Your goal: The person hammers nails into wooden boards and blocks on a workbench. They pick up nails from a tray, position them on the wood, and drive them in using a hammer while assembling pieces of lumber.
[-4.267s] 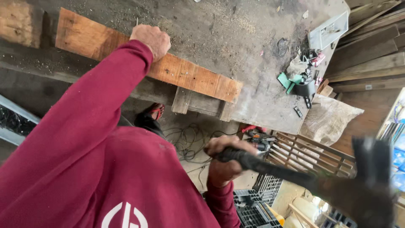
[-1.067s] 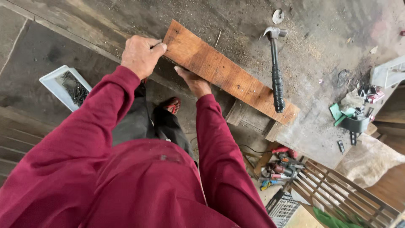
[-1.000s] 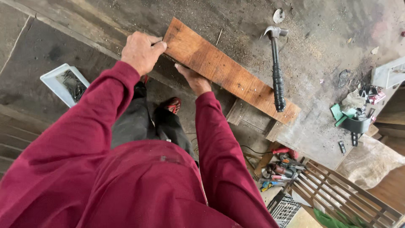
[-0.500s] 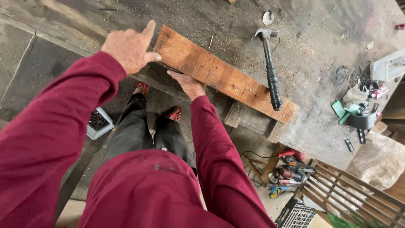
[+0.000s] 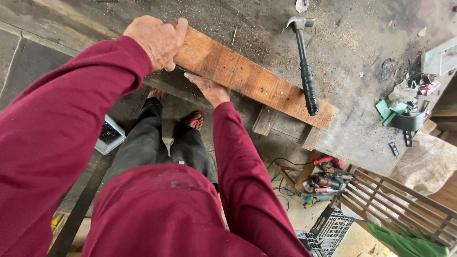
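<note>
A long brown wooden plank [image 5: 252, 81] lies slantwise along the near edge of a dusty grey workbench [image 5: 362, 43]. My left hand [image 5: 157, 40] is wrapped over the plank's left end. My right hand [image 5: 209, 89] presses its fingers against the plank's near edge from below, just right of the left hand. A claw hammer [image 5: 304, 71] with a black handle lies loose on the bench, its handle end resting on the plank's right part. Both my arms are in dark red sleeves.
A green and grey tool [image 5: 402, 116] and small scraps sit at the bench's right edge. On the floor lie a white box [image 5: 109, 135], power tools [image 5: 323, 178], a slatted wooden frame [image 5: 400, 204] and a black crate [image 5: 328, 228]. My feet [image 5: 195, 119] stand under the bench edge.
Four seconds ago my right hand held the hammer raised; the hammer now lies on the bench. Within the last second my left hand closed over the plank's end.
</note>
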